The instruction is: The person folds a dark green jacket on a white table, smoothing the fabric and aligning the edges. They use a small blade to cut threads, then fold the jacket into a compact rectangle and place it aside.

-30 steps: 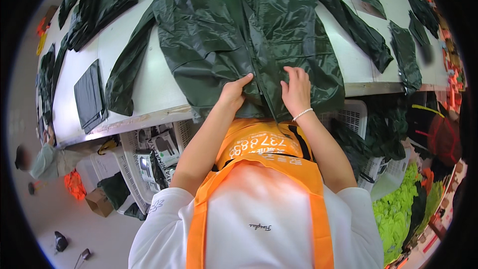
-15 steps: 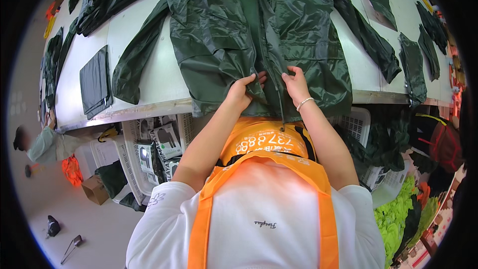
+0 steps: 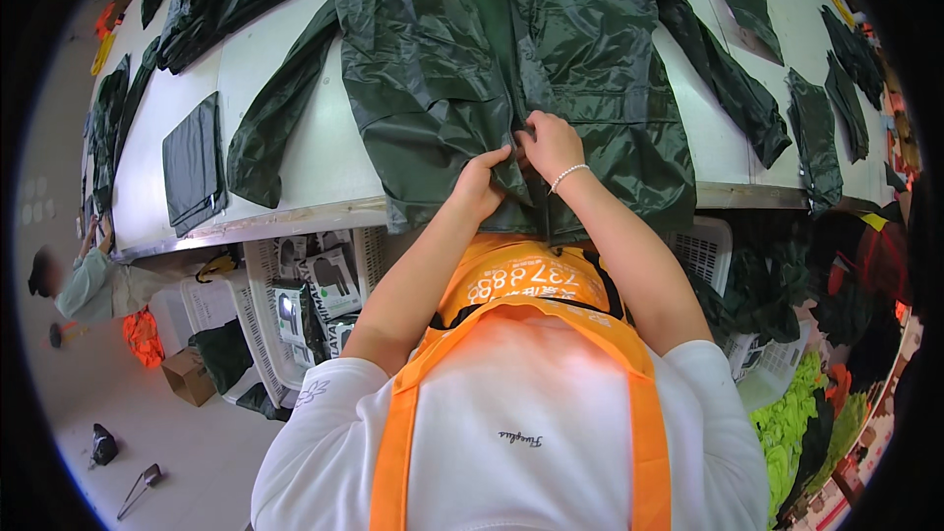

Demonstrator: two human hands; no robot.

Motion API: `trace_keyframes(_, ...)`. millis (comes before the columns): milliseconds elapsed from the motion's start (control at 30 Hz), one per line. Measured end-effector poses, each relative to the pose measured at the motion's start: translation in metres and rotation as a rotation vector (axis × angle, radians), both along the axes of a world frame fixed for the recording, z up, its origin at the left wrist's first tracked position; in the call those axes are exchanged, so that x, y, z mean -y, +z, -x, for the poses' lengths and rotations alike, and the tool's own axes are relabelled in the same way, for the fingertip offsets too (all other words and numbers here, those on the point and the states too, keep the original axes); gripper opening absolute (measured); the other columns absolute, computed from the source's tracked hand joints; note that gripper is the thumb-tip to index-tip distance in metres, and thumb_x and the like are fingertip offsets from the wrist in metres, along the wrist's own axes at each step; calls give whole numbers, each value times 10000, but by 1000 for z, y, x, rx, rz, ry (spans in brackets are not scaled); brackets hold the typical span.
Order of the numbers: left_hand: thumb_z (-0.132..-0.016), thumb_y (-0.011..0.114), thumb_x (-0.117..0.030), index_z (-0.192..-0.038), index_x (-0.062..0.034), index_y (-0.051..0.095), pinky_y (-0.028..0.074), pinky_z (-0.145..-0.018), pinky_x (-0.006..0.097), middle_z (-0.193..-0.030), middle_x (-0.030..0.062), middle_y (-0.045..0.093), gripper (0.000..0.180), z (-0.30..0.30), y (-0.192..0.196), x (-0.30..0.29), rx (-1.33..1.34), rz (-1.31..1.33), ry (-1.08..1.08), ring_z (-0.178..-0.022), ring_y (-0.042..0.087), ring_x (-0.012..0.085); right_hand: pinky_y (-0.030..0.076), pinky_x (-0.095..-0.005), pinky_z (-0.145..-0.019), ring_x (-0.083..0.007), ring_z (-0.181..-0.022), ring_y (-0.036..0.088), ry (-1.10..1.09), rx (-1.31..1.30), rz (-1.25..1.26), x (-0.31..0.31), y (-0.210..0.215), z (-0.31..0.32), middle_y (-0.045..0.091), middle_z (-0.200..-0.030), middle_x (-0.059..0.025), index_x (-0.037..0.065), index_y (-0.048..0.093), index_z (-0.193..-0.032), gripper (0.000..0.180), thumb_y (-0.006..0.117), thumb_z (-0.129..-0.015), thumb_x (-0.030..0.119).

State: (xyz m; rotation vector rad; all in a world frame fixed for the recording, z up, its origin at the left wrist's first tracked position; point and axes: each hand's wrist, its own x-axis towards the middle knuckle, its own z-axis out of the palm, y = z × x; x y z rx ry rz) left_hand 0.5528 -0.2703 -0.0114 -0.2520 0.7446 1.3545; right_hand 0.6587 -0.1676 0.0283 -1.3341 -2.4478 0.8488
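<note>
A dark green, shiny rain jacket (image 3: 413,69) lies spread on the white table, sleeves out to both sides, its hem hanging over the near edge. My left hand (image 3: 482,182) pinches the jacket's left front edge near the hem, thumb on top. Close beside it, my right hand (image 3: 552,146) is closed at the front opening, with its fingers bent in against the edge. Its fingertips are partly hidden by the fabric, but they seem to grip the jacket front too. A beaded bracelet circles my right wrist.
Folded dark green garments lie on the table (image 3: 295,211), one packet (image 3: 194,165) at the left and others at the right (image 3: 814,138). Below the edge stand white baskets (image 3: 258,305) with packaged goods. A co-worker (image 3: 93,280) stands at the far left. Bright yellow-green fabric (image 3: 787,423) is piled at lower right.
My right hand has moved left and slightly up, from the right front edge to beside my left hand. The left hand keeps its hold with little movement.
</note>
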Motion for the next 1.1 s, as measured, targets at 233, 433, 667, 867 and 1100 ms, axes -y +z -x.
trace_keyframes(233,-926,525,-169,-1109,-11,600,475,-894,359,-1038,93,645,253,-5,7,-12,-69,-9,10,-949,613,223,503,-319,-592,-200,-607,633,-359,-313,653,-5,-17,-8,647,-658,-113,-6,651,-750,235,640,-823,216)
trace_keyframes(433,-875,623,-129,-1070,-14,651,481,-844,308,-1027,71,659,228,-13,6,-24,-361,127,-34,-909,614,179,531,-282,-606,-171,-682,641,-568,-682,1249,13,-24,-25,659,-841,-91,-34,628,-942,158,636,-843,89)
trace_keyframes(667,-868,630,-151,-1055,6,652,479,-821,293,-1013,76,661,245,-7,0,-18,-335,77,-17,-889,616,180,518,-274,-647,-162,-743,636,-513,-540,1201,15,-23,-16,658,-877,-70,-1,628,-948,127,585,-883,100)
trace_keyframes(867,-816,677,-250,-929,93,645,467,-687,289,-865,115,662,362,-13,37,-20,-793,228,-156,-745,607,177,513,-286,-634,-166,-716,625,-503,-517,1136,10,-55,-19,648,-853,-54,9,623,-957,123,569,-877,85)
trace_keyframes(1100,-825,670,-237,-947,102,631,466,-737,297,-934,134,654,362,0,-10,-20,-765,276,-72,-824,608,209,529,-282,-557,-182,-549,605,-429,-340,1436,29,-38,-38,627,-687,-79,5,611,-794,85,590,-857,57)
